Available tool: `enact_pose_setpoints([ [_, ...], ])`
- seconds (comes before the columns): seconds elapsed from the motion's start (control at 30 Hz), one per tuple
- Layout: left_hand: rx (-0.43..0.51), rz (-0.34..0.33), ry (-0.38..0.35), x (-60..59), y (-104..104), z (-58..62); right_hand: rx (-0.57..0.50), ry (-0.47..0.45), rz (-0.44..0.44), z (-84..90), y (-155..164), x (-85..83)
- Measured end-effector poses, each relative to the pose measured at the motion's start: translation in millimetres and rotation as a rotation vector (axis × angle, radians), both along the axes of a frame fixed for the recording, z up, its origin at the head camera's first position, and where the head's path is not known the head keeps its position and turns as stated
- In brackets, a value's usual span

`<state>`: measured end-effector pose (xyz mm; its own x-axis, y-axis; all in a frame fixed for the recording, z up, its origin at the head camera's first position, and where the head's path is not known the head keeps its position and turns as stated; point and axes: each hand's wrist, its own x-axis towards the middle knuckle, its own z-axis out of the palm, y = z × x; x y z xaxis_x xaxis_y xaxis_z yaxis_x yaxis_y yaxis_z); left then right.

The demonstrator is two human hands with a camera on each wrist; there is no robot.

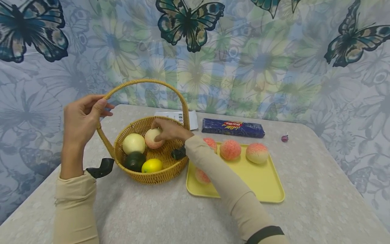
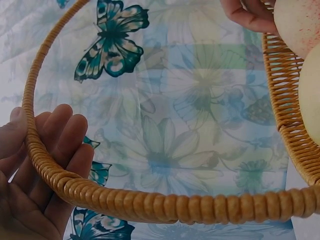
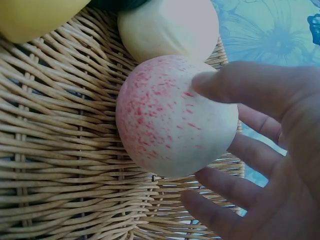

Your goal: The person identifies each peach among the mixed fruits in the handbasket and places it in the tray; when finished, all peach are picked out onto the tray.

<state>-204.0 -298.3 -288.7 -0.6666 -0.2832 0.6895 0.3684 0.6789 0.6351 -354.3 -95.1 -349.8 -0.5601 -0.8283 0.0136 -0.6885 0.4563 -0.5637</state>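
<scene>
My left hand [image 1: 102, 105] grips the arched handle [image 1: 146, 81] of a woven basket [image 1: 158, 174] at its left side. In the left wrist view its fingers [image 2: 55, 150] lie behind the handle [image 2: 150, 205]. My right hand [image 1: 158, 132] reaches into the basket and holds a pink-speckled peach [image 1: 152, 139]. The right wrist view shows the thumb on top of the peach [image 3: 165, 120] and the fingers [image 3: 225, 185] spread beneath it, against the wicker wall. A pale round fruit [image 1: 133, 143], a dark green fruit [image 1: 135, 161] and a lemon [image 1: 151, 165] also lie in the basket.
A yellow tray [image 1: 262, 184] right of the basket carries several more peaches, such as one [image 1: 230, 149] near its far edge. Behind it lie a blue packet [image 1: 233, 127], a white paper [image 1: 175, 117] and a small purple object [image 1: 284, 138]. A butterfly-print curtain backs the table.
</scene>
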Motion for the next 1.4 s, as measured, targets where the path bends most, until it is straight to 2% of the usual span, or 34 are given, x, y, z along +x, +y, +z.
enact_pose_setpoints([
  [0.33,-0.003,0.002,-0.001,0.6,-1.2,0.1,0.110,0.035,0.032,1.2,-1.7,0.9],
  [0.57,-0.003,0.012,-0.019,0.9,0.3,0.8,0.107,-0.062,0.015,0.6,0.4,4.3],
  [0.63,0.000,0.006,-0.012,0.6,0.2,0.8,0.118,-0.062,0.020,1.1,0.3,4.8],
  [1.0,-0.004,0.009,-0.006,0.7,-1.1,-0.6,0.231,0.060,0.093,2.3,-0.5,1.3],
  [1.13,-0.003,0.009,-0.006,0.8,-1.0,-0.7,0.258,0.091,0.095,2.7,1.4,1.4],
  [1.4,0.001,-0.002,-0.001,0.1,-1.7,-0.7,0.215,-0.024,0.062,5.4,6.2,1.9],
])
